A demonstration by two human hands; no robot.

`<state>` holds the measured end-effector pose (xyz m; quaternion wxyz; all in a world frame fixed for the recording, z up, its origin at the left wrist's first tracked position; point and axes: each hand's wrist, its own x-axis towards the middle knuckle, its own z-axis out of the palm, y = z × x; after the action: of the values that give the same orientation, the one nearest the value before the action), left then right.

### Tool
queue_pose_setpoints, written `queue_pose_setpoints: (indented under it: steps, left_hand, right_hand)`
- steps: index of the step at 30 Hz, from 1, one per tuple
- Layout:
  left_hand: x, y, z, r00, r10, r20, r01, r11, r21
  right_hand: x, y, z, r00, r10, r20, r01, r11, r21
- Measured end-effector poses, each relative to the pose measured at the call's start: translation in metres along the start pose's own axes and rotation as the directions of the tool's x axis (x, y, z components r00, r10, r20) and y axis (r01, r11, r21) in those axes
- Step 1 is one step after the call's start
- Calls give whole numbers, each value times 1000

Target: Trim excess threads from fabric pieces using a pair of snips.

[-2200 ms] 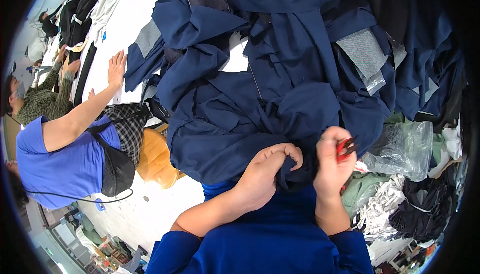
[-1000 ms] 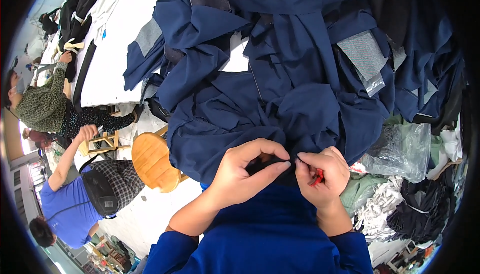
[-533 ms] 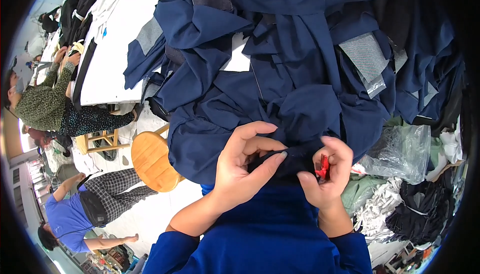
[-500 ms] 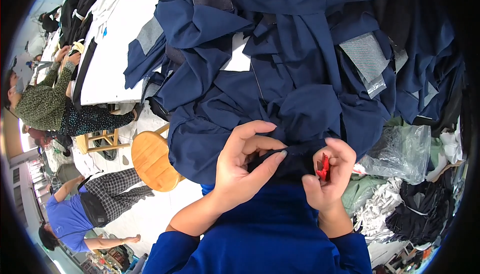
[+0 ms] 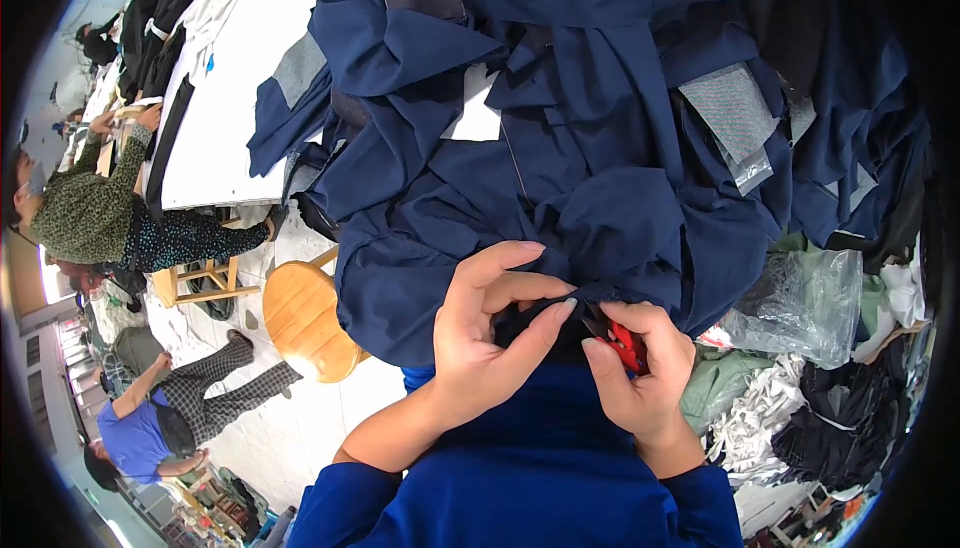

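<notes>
Closest in, both hands now meet at the near edge of the navy garment (image 5: 560, 238). The left hand (image 5: 490, 333), which a moment ago lay curled over the cloth, has its fingers (image 5: 545, 323) pinching a dark fold of that edge. The right hand (image 5: 640, 373) has come down from where it was raised and is closed around a small red tool (image 5: 626, 340), its tip against the same fold; the work has moved from shifting cloth to tending one spot on the hem.

One tool, two hands and one fold are in play. The garment spills off a heap of navy pieces, too tangled to count, covering the white surface (image 5: 230, 118). One round wooden stool (image 5: 305, 313) stands on the floor to the left, and one clear plastic bag (image 5: 800, 298) lies to the right. Farther off, two people: one in a green patterned top (image 5: 85, 213) seated at the surface, one in a blue shirt (image 5: 135, 433) bending low, who has changed place.
</notes>
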<state>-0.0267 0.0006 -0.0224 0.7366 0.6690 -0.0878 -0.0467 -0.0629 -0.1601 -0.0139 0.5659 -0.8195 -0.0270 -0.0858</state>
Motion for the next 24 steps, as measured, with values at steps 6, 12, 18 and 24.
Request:
queue_pose_setpoints:
  steps: [6,12,18,24]
  left_hand:
    - [-1,-1,2,998,57,-17,-55,992,110]
    - [-2,-4,2,990,138,2,-135,965,225]
    - [2,-3,-1,984,164,70,-175,961,216]
    - [0,-5,0,981,158,114,-181,954,238]
  right_hand:
    - [-1,0,0,999,37,-10,-37,999,-12]
    - [2,1,4,999,23,-37,-24,1000,-7]
    - [-5,9,4,979,132,-155,-91,965,246]
    - [9,5,5,998,62,-12,-61,995,76]
